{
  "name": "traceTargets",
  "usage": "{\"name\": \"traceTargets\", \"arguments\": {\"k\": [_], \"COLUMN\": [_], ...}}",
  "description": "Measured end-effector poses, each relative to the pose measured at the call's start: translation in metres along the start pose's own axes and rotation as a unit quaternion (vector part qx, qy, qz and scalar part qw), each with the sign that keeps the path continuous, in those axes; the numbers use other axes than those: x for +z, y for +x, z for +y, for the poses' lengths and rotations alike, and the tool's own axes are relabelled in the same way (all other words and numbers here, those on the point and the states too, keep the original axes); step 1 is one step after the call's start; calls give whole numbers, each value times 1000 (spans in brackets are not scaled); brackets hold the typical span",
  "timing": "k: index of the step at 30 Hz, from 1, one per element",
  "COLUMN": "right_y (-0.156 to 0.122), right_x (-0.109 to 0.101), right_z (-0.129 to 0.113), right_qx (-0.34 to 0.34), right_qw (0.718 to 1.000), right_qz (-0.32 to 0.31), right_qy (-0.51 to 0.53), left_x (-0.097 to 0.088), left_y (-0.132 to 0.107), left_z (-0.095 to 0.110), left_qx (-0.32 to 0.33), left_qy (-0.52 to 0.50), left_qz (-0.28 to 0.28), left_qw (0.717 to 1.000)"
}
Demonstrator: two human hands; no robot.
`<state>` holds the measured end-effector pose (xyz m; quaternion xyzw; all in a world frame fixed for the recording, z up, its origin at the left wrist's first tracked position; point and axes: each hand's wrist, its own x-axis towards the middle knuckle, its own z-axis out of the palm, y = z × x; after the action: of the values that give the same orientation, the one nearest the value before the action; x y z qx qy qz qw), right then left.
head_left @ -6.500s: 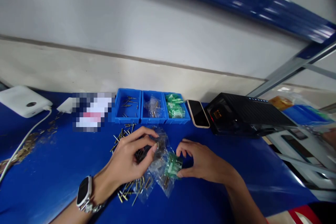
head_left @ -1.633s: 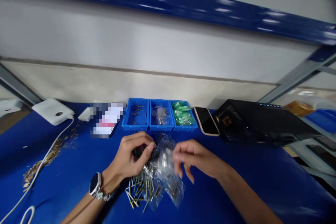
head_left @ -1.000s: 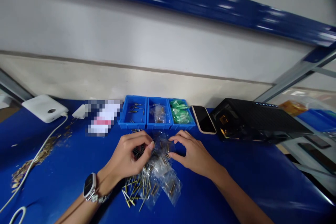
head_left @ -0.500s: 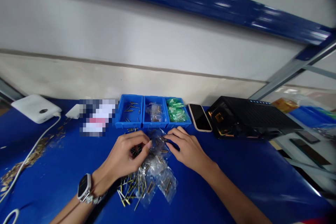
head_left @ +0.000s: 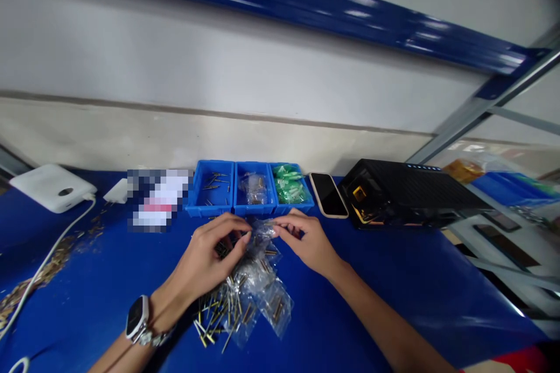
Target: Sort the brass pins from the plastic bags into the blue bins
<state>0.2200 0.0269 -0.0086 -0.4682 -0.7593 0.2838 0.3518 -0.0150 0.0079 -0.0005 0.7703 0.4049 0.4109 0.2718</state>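
Observation:
My left hand (head_left: 219, 247) is closed in a pinch, thumb and forefinger meeting at the near side of a clear plastic bag (head_left: 261, 232). Across from it, my right hand (head_left: 311, 239) pinches the other side of the same bag. Dark thin pieces show inside the curl of my left fingers, too small to name. Beneath and in front of my hands lie more small clear bags (head_left: 276, 309) with brass-coloured pins in them. A loose heap of thin metal pins (head_left: 216, 312) is spread beside these bags, partly under my left hand.
Behind my hands stand three blue bins: one with a few pins (head_left: 212, 201), one with clear bags (head_left: 238, 201), one with green packets (head_left: 289, 183). A phone (head_left: 328, 195) and a black box (head_left: 415, 189) are to the right. A white cabled device (head_left: 50, 186) lies left.
My right thumb and forefinger have closed together on the bag's edge; they were further apart before. My left hand stays nearly in place. The view has shifted slightly.

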Motion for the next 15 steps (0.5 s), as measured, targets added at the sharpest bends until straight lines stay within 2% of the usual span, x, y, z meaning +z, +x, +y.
{"name": "traceTargets", "arguments": {"k": [3,5,7,9,11,13,15], "right_y": [-1,-3,-5,-7,-9,-11,-12], "right_x": [4,7,11,14,17,17,13], "right_z": [-8,-13,-16,-18,-20,-22,-25], "right_qx": [112,153,168,159,124,59,-21], "right_qw": [979,956,944,945,957,978,992], "right_qz": [-60,-105,-105,-68,-12,31,44], "right_qy": [163,229,266,279,261,199,119], "left_x": [5,8,10,10,8,5,2], "left_y": [1,0,0,0,1,1,2], "left_z": [-1,-3,-4,-5,-5,-5,-3], "left_qx": [-57,-85,-101,-108,-102,-81,-54], "left_qy": [-45,-100,-144,-157,-140,-112,-94], "left_qz": [7,-6,-15,3,25,31,23], "left_qw": [997,991,984,982,985,990,994]}}
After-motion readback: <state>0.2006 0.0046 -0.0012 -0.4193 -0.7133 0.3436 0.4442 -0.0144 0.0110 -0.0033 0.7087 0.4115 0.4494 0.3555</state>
